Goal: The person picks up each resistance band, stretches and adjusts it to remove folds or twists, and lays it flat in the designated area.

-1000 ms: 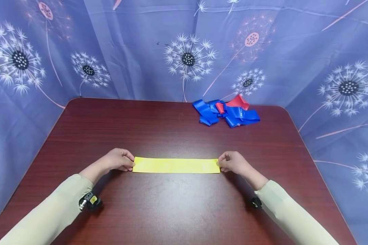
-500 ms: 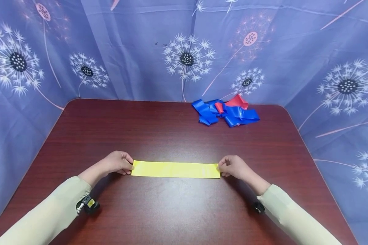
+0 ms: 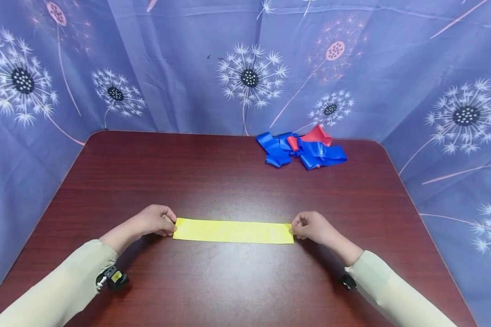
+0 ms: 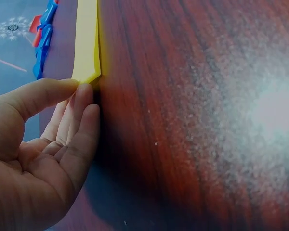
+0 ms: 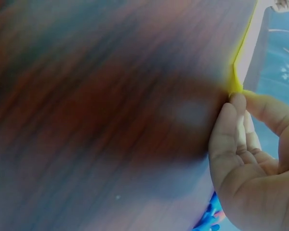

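A flat yellow resistance band (image 3: 233, 231) stretches straight from side to side between my two hands, close over the table. My left hand (image 3: 155, 220) pinches its left end between thumb and fingers. At the other end, my right hand (image 3: 314, 227) has the same pinch. In the left wrist view the band (image 4: 86, 41) runs away from the left thumb (image 4: 53, 91), with its end slightly bent at the grip. The right wrist view shows the band's corner (image 5: 237, 82) between thumb and index finger of the right hand (image 5: 260, 154).
Blue bands (image 3: 276, 151) and a red band (image 3: 318, 135) lie in a loose tangle at the table's back edge, right of centre. The dark red wooden table (image 3: 212, 290) is bordered by a blue flowered curtain (image 3: 180, 59) at the back and sides.
Both hands have drawn the yellow band toward the near side of the table, its right end slightly lower in view than its left. The blue and red bands stay put.
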### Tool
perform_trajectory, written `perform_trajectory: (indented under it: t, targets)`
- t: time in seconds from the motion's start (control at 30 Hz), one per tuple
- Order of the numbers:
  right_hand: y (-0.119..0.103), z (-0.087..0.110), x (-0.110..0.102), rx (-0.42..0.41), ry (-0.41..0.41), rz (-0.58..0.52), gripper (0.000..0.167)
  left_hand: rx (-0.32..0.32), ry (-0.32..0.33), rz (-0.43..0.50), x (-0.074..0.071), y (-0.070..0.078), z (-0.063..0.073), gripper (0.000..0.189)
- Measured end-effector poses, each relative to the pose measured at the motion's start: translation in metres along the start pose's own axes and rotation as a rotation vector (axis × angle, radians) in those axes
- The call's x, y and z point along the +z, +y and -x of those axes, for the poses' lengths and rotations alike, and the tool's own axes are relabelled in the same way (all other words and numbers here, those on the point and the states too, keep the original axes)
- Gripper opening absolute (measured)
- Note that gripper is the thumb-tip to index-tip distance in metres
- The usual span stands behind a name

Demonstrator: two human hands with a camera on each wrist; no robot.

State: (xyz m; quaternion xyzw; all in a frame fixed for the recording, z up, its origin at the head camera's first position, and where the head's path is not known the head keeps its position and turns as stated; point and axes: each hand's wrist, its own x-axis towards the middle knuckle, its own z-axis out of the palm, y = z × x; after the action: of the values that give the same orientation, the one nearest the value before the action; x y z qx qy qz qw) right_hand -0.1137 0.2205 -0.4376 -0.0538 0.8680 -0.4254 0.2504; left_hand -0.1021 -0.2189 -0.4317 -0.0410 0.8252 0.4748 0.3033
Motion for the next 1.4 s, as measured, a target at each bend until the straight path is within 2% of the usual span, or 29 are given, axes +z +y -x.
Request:
perform_trajectory:
  t: [0.4, 0.6, 0.87, 1.4]
  targets:
    - [-0.002, -0.001, 0.001, -0.003, 0.001, 0.027, 0.01, 0.017, -0.004, -0.048, 0.0, 0.002, 0.001, 0.017]
    - [-0.005, -0.002, 0.001, 0.003, -0.01, 0.075, 0.008, 0.02, -0.018, -0.087, -0.001, 0.004, 0.004, 0.018]
    - [-0.006, 0.001, 0.0, 0.01, -0.036, 0.103, 0.009, 0.009, -0.059, -0.089, -0.002, -0.001, 0.003, 0.019]
    - [-0.013, 0.0, 0.001, 0.056, -0.037, 0.174, 0.007, 0.018, -0.051, -0.093, -0.003, 0.003, 0.006, 0.022]
